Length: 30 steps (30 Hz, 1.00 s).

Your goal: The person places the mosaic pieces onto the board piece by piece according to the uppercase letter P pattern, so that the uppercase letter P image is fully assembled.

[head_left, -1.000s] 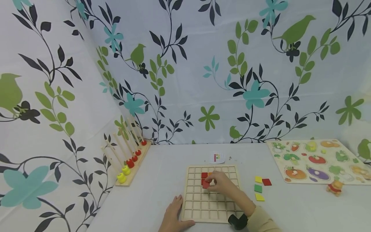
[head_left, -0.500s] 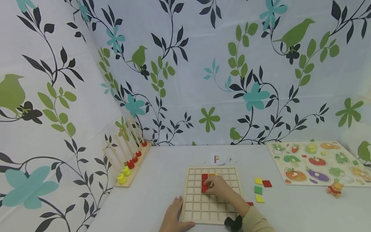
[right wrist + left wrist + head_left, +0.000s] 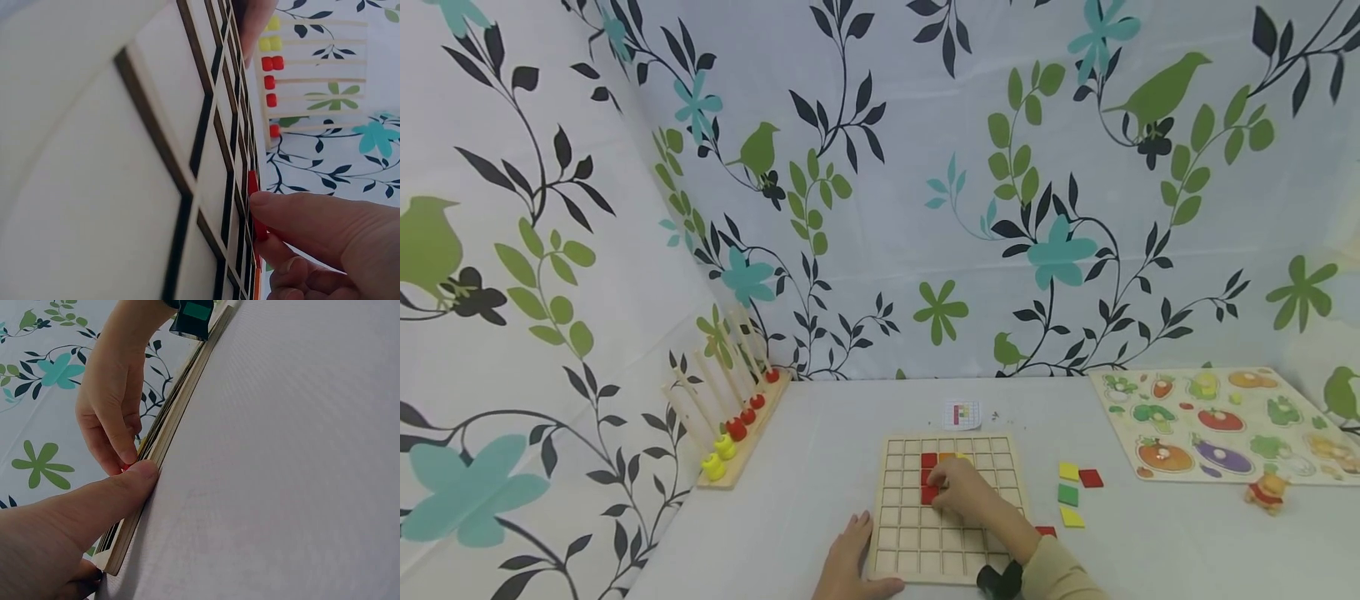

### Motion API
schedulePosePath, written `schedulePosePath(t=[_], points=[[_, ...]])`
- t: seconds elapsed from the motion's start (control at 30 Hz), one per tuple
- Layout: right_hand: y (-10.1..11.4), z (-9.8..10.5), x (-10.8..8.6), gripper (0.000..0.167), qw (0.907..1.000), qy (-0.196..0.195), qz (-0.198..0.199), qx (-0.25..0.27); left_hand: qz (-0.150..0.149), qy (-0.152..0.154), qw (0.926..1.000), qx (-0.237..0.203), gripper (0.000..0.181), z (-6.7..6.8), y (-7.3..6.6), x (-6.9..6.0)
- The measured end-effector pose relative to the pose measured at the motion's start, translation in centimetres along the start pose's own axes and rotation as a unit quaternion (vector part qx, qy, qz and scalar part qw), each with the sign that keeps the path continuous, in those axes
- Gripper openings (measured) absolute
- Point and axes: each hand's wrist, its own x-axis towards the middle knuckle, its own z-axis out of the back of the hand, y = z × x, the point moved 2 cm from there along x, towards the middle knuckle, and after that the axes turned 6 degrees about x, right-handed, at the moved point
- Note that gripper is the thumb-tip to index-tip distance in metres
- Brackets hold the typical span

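Note:
My right hand [image 3: 962,493] is over the wooden grid board [image 3: 906,537], its thumb and index finger pinching a red tile [image 3: 929,496] that lies in a cell. In the right wrist view, the thumb is against that tile's edge. Two more red tiles line up above it, the top one [image 3: 928,460] fully visible. Beside it, an orange tile [image 3: 948,457] and a yellow tile [image 3: 965,457] are partly hidden by the hand. My left hand [image 3: 848,562] rests at the board's lower left corner, fingers along the left side and thumb [image 3: 140,478] on the front edge.
Loose yellow, green [image 3: 1067,495] and red tiles lie right of the board. A pattern card [image 3: 962,414] is behind it. A bead-peg rack [image 3: 752,433] stands left. At right are a vegetable puzzle [image 3: 1225,425] and a small bear figure [image 3: 1267,492].
My right hand brought the red tile down into the cell below the other red tiles, and its fingers moved slightly. The left hand stayed at the board's corner.

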Motion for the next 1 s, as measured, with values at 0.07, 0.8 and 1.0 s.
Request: schedulePosePath(t=[0.07,0.8,1.0], points=[[0.05,-0.03,-0.12,0.018,1.0,0.001,-0.002,0.002,0.0,-0.002,1.0,-0.001,0.097,-0.11,-0.01,-0.09],[-0.34,-0.22,-0.16,0.017,0.9997,-0.006,0.024,-0.007,0.001,-0.004,1.0,0.005,0.098,-0.25,0.19,0.1],[-0.27,-0.25,-0.27,0.016,0.9994,-0.004,0.031,-0.011,0.001,-0.004,1.0,0.008,0.098,-0.17,0.16,0.03]])
